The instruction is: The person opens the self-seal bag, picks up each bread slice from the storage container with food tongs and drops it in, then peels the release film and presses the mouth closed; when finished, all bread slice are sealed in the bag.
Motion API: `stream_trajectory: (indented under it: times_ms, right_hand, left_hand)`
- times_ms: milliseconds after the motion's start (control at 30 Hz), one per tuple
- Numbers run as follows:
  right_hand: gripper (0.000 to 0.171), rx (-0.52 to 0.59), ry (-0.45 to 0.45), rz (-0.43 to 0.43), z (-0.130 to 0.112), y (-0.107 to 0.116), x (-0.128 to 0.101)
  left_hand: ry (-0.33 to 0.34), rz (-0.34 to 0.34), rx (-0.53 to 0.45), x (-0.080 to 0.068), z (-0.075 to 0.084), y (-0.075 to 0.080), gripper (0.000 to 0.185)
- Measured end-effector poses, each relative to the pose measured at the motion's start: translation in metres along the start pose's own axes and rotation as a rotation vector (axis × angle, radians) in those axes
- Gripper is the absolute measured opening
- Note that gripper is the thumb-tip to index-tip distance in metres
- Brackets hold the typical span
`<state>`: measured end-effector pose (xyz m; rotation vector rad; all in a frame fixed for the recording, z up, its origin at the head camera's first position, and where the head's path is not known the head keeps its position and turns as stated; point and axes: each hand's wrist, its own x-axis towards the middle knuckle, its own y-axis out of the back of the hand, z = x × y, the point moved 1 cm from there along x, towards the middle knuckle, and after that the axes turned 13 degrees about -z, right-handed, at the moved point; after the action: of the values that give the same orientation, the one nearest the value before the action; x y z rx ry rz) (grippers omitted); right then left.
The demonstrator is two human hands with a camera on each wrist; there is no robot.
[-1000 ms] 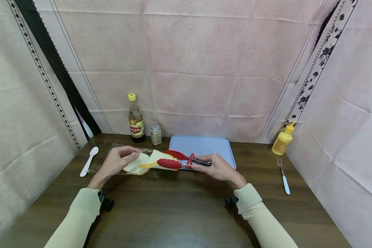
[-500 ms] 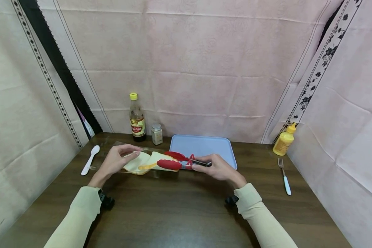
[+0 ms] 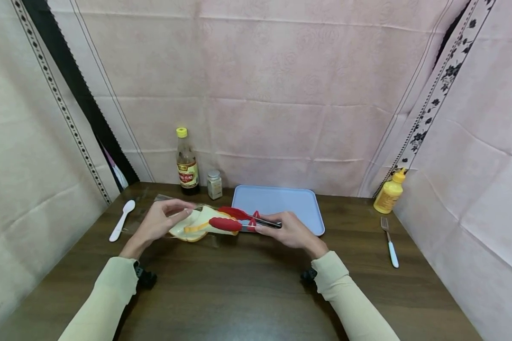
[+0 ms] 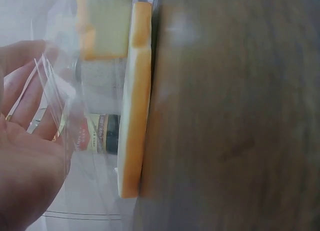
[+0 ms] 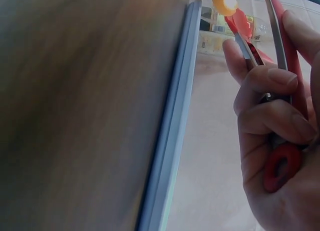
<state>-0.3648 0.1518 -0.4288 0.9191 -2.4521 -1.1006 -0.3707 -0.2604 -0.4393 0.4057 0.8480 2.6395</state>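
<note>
Bread slice (image 3: 205,217) in red-tipped tongs (image 3: 225,224), left hand (image 3: 161,220) pinching clear plastic bag (image 4: 62,83)
Right hand (image 3: 287,230) curled round handles; slice judged light, soft, tearable: grip crust gently

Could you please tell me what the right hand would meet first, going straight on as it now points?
The right hand, led by the tongs and their bread slice, would probably first meet the other slice, near the left hand; depth is unclear, so it might pass above.
</note>
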Motion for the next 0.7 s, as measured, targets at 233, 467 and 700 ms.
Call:
stream_trajectory:
  times_ms: [233,467,700]
  right_hand:
    - [0.060,0.006,0.033,0.013,-0.009,-0.009,0.015]
    - [0.058,0.009,0.021,0.034,-0.004,-0.007,0.016]
    - [0.057,0.008,0.029,0.043,-0.006,-0.012,0.017]
  left_hand:
    - [-0.005,-0.008,-0.005,-0.001,0.002,0.004,0.030]
    - [-0.005,-0.002,0.002,0.000,0.007,0.005,0.034]
    - [0.010,0.007,-0.013,0.000,0.004,0.004,0.040]
